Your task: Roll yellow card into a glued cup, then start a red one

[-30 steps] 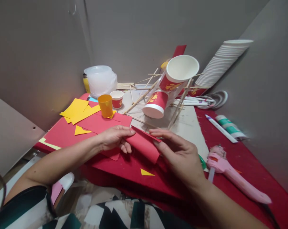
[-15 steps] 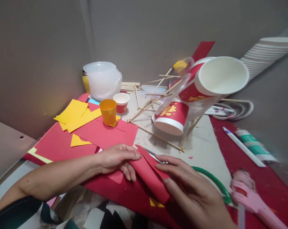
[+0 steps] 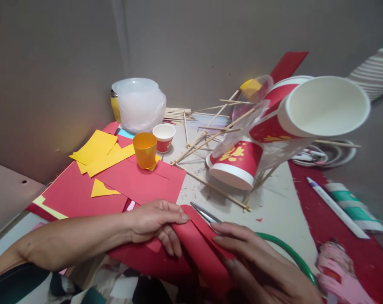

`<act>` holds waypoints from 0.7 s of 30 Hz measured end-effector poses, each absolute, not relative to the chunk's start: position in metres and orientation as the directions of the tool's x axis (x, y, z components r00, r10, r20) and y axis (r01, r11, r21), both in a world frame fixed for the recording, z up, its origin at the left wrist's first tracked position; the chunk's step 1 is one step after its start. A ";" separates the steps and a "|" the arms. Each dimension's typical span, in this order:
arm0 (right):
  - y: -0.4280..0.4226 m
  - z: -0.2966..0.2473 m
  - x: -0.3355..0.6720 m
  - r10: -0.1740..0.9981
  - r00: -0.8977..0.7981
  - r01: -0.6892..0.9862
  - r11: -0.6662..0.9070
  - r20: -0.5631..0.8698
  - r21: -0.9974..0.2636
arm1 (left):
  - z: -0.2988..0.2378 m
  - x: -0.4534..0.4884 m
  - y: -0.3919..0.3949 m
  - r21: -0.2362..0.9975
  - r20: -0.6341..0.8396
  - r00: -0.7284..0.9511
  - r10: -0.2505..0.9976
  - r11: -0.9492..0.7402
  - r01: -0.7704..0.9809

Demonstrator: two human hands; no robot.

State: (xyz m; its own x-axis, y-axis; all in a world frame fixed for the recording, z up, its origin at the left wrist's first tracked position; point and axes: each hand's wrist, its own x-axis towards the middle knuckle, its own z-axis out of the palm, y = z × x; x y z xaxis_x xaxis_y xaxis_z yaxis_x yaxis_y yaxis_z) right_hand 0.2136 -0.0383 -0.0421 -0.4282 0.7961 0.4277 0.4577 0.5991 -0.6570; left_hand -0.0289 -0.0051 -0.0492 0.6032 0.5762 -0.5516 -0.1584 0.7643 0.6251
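Between my hands is a red sheet of paper (image 3: 199, 249), bent over lengthwise with one edge raised. My left hand (image 3: 161, 223) pinches its upper left end between thumb and fingers. Lower down on the right side, my right hand (image 3: 257, 261) grips the same paper, fingers along its edge and thumb below. Metal scissor blades (image 3: 207, 213) lie on the table just behind the paper; their handles are hidden. Beyond my left hand stand an orange paper cup shape (image 3: 145, 152) and a small red-and-white paper cup (image 3: 164, 137).
Red card sheets (image 3: 83, 194) and yellow paper pieces (image 3: 99, 147) cover the table's left. A stick frame (image 3: 216, 188) and large red-and-white paper cups (image 3: 326, 105) in plastic stand right of centre. At right are a white marker (image 3: 337, 207), a pink glue gun (image 3: 343, 270) and stacked cups (image 3: 375, 74).
The view has shifted slightly, so the cups and tools at right appear further right. More of the scissor blades shows. Both hands keep their hold on the red paper.
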 end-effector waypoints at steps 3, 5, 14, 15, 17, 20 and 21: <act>-0.037 -0.041 0.212 0.792 -0.430 0.461 0.605 0.433 -0.649 | -0.052 -0.029 -0.004 0.618 -0.559 0.619 0.551 0.775 -0.132; -0.038 -0.040 0.211 0.794 -0.428 0.461 0.602 0.432 -0.652 | -0.052 -0.030 -0.003 0.622 -0.554 0.625 0.549 0.772 -0.127; -0.043 -0.042 0.214 0.825 -0.378 0.479 0.563 0.421 -0.674 | -0.047 -0.031 -0.004 0.693 -0.538 0.564 0.627 0.709 -0.128; -0.043 -0.043 0.215 0.829 -0.374 0.483 0.557 0.416 -0.676 | -0.046 -0.031 -0.004 0.705 -0.534 0.556 0.637 0.699 -0.124; -0.044 -0.045 0.216 0.827 -0.371 0.484 0.560 0.422 -0.672 | -0.043 -0.031 -0.004 0.731 -0.522 0.541 0.659 0.673 -0.113; -0.047 -0.047 0.218 0.837 -0.343 0.489 0.547 0.426 -0.680 | -0.039 -0.032 -0.002 0.772 -0.502 0.516 0.694 0.629 -0.095; -0.048 -0.047 0.218 0.844 -0.327 0.491 0.537 0.426 -0.687 | -0.038 -0.032 0.000 0.787 -0.497 0.497 0.711 0.611 -0.087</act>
State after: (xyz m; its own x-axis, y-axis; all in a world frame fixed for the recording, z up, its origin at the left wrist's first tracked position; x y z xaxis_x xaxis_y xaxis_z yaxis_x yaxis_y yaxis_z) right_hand 0.2180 -0.0479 -0.0468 -0.3268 0.8437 0.4258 0.4907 0.5365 -0.6865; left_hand -0.0325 -0.0005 -0.0381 0.4966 0.7113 -0.4975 -0.0870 0.6110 0.7868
